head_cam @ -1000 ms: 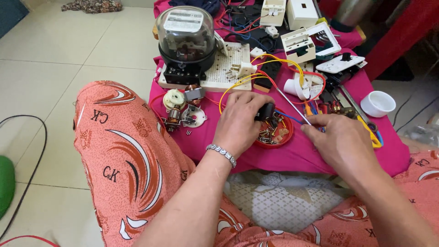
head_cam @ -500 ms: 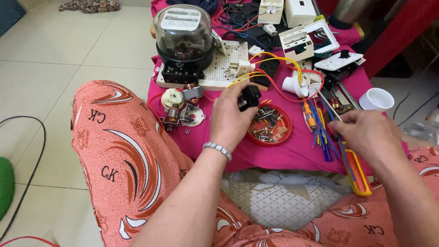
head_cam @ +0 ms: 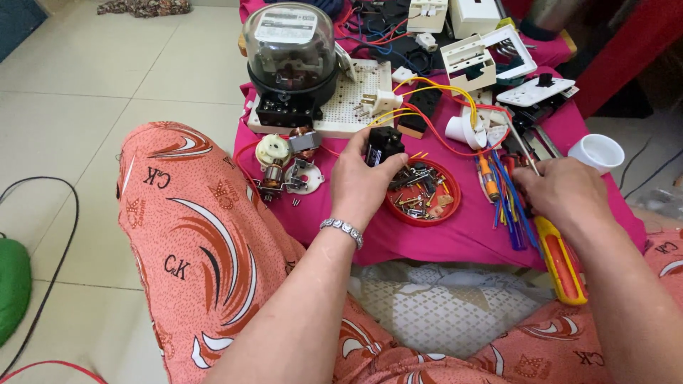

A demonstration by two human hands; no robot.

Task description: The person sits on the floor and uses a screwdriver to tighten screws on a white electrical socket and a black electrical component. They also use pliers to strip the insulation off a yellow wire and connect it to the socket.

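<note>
- The pink cloth (head_cam: 455, 235) covered the low table in front of my knees, crowded with parts.
- The domed meter (head_cam: 290, 57) stood at 11 o'clock on the cloth, on the edge of a white pegboard (head_cam: 345, 107).
- A white switch box (head_cam: 469, 64) sat at 1 o'clock, with yellow and red wires (head_cam: 427, 96) looping down from it.
- My left hand (head_cam: 363, 181) was raised just over the cloth's middle, thumb and fingers pinched around the black block (head_cam: 384, 146), which was held clear of the cloth, just left of and above the red dish.
- My right hand (head_cam: 565, 195) was at 3 o'clock, curled around the screwdriver (head_cam: 562, 259); its yellow-and-red handle stuck out toward me at 5 o'clock.
- The red dish (head_cam: 423, 192) of screws and small brass bits lay between my hands.
- A small motor (head_cam: 274, 174) and its white caps lay at 9 o'clock.
- A white cup (head_cam: 596, 151) stood past my right hand, at 2 o'clock.
- Blue and orange wires (head_cam: 505, 203) lay just left of my right hand.
</note>
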